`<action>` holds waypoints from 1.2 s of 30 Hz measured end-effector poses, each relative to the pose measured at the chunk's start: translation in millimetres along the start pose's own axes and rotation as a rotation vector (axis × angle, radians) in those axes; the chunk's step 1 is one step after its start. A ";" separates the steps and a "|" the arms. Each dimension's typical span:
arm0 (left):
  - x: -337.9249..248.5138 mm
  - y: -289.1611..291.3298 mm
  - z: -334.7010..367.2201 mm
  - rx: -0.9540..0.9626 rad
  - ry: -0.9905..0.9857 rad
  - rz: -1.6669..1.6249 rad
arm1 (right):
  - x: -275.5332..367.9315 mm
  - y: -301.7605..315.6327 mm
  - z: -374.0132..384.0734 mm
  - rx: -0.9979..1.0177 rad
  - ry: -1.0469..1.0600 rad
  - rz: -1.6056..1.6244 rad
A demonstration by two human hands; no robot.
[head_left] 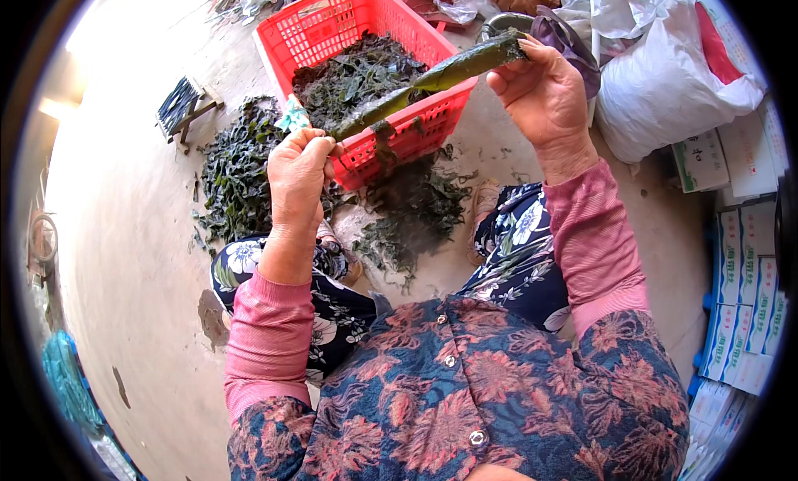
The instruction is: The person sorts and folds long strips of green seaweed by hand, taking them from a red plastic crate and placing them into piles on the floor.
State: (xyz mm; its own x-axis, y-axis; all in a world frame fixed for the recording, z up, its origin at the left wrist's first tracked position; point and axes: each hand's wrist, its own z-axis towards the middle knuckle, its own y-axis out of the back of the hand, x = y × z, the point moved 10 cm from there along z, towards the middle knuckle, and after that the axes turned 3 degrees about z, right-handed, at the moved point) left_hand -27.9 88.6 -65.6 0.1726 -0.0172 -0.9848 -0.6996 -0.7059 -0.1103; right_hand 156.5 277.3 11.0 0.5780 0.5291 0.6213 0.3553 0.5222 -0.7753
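Note:
A long, dark green strip of seaweed, kelp by its look point(453, 72), stretches slantwise between my two hands, its right end higher. My left hand point(298, 169) is closed on the lower end, with a bit of teal-and-white material point(293, 115) showing just above the fingers; what that is I cannot make out. With thumb and fingers, my right hand point(544, 95) pinches the upper end. Behind and below the strip stands a red plastic crate point(316, 34), partly filled with dark, crumpled seaweed point(362, 72). A few pieces hang over its near side.
Loose seaweed point(237, 174) is heaped on the floor left of the crate, with more point(416, 211) between my feet. A small folding stool point(184, 111) stands farther left. At right are a stuffed white sack point(669, 86) and stacked white cartons point(744, 290).

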 end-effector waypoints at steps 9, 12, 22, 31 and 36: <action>-0.3 5.8 2.4 -0.025 -0.109 0.207 | 7.3 0.0 1.8 -0.055 0.066 -0.061; -17.7 -3.3 1.1 0.069 -0.129 -0.348 | 3.2 -8.4 -0.1 -0.019 0.051 -0.197; -62.3 -8.2 7.0 0.223 -0.195 -0.900 | -57.1 -16.1 -4.8 0.073 -0.205 -0.363; -33.3 -34.3 -0.5 0.166 0.088 -0.673 | -59.5 -52.6 -7.9 0.118 -0.047 0.155; -14.4 -50.0 -0.3 0.255 0.196 -0.614 | -68.6 -74.9 -13.0 0.324 -0.159 0.257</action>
State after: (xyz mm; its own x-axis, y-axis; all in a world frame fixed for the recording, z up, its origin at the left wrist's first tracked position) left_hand 4.8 124.0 -45.8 0.6947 0.1882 -0.6942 -0.5719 -0.4407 -0.6919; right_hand 99.8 193.3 25.0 0.4884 0.7523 0.4422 -0.0489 0.5296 -0.8469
